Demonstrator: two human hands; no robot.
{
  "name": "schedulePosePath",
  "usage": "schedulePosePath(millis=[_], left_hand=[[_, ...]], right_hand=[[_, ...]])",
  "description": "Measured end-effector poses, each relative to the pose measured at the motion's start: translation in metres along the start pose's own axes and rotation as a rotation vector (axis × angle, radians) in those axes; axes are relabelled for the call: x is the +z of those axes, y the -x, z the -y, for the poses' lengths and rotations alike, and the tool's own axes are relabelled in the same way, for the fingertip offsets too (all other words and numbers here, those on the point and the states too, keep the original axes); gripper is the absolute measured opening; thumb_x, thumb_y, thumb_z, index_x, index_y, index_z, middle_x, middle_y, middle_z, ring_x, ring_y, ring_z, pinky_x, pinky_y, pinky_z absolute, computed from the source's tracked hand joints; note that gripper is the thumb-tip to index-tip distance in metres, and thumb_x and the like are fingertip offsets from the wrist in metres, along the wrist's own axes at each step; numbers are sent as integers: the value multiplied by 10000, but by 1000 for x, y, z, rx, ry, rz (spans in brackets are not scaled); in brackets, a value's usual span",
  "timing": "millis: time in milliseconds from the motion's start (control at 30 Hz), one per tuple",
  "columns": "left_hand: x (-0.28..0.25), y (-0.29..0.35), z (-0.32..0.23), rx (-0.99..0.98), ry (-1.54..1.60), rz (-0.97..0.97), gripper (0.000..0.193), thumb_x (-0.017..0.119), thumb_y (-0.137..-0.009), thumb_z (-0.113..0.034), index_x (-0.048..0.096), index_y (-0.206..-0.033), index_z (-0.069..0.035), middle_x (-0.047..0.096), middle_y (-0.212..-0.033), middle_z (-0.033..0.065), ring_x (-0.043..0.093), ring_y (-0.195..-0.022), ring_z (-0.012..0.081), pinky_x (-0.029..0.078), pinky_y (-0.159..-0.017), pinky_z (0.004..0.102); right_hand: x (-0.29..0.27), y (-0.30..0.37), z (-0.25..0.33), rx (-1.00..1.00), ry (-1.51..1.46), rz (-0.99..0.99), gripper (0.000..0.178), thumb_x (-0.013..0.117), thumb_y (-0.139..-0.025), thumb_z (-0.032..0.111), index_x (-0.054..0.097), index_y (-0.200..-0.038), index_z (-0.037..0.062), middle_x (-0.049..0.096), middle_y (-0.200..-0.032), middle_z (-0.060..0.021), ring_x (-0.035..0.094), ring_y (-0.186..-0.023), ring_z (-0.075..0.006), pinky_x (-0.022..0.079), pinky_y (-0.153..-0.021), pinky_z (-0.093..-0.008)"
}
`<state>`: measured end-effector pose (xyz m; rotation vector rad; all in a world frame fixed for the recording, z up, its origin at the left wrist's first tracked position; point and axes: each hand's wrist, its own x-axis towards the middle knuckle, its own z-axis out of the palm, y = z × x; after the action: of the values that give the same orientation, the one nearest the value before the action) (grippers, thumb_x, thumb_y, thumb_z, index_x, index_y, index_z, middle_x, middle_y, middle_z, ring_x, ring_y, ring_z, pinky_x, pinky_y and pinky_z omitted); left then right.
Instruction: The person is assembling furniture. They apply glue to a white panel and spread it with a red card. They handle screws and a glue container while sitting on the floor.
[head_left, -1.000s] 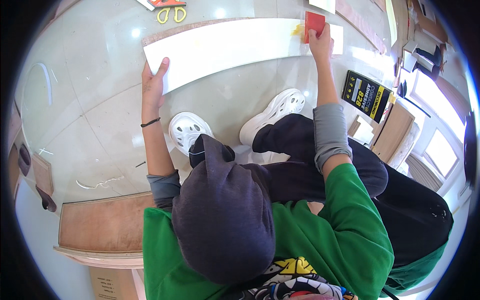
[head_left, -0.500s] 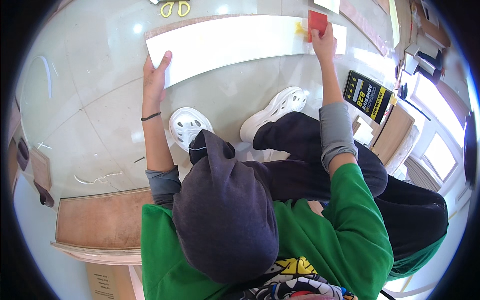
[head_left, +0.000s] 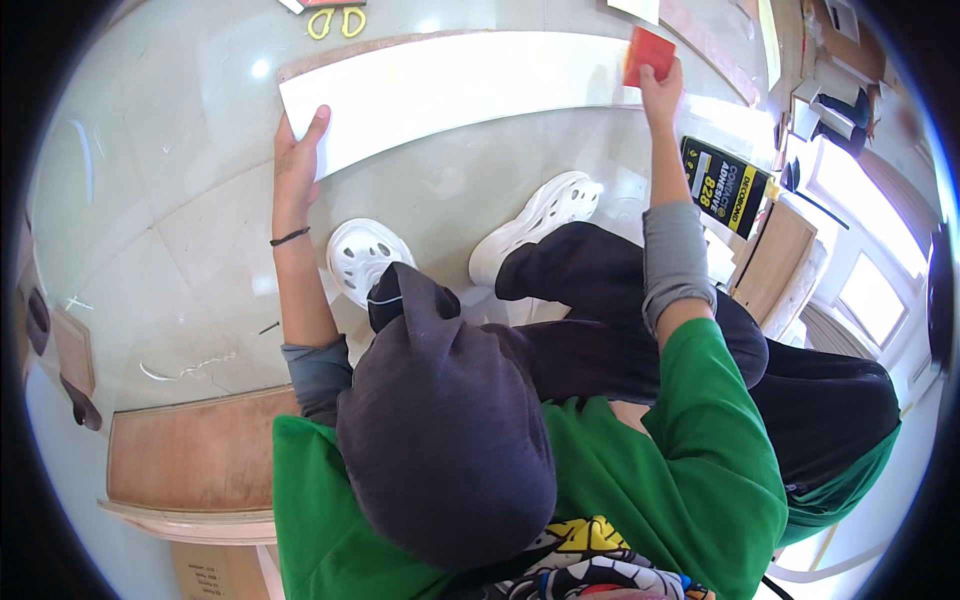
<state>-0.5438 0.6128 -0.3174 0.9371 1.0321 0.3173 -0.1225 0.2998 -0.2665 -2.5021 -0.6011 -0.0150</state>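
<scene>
A long white laminate strip [head_left: 460, 90] lies on a brown board on the pale tiled floor. My left hand [head_left: 296, 160] presses flat on the strip's near left corner, fingers together, a dark band on its wrist. My right hand [head_left: 660, 82] grips a small red block [head_left: 648, 52] and holds it against the strip's right end. My legs in black trousers and two white clogs [head_left: 540, 215] are below the strip.
Yellow-handled scissors [head_left: 336, 20] lie beyond the strip at the top. A black and yellow tin [head_left: 728, 185] stands at the right beside a brown board [head_left: 775, 260]. Another brown board [head_left: 195, 455] lies at the lower left.
My right hand has slid the red block a little further right along the strip. My left hand stays pressed on the strip's left corner.
</scene>
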Motion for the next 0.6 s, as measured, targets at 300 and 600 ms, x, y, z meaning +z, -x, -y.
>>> schedulePosePath(millis=[300,600], left_hand=[[-3,-2,1,-17,9,3,483,698,-943,-260,546,-1306,19,649,-1203,119,611,-1095,198,482,-925,318],[-4,-1,3,-12,-17,-7,499,700,-942,-274,545,-1319,14,644,-1217,125,609,-1100,197,479,-936,317]], right_hand=[[-36,-28,-70,149,345,105,375,668,-824,256,583,-1135,65,705,-1009,-193,681,-962,-391,522,-839,-467],[-22,-5,-65,10,142,189,384,641,-863,236,545,-1191,61,698,-1029,-208,684,-973,-381,532,-814,-450]])
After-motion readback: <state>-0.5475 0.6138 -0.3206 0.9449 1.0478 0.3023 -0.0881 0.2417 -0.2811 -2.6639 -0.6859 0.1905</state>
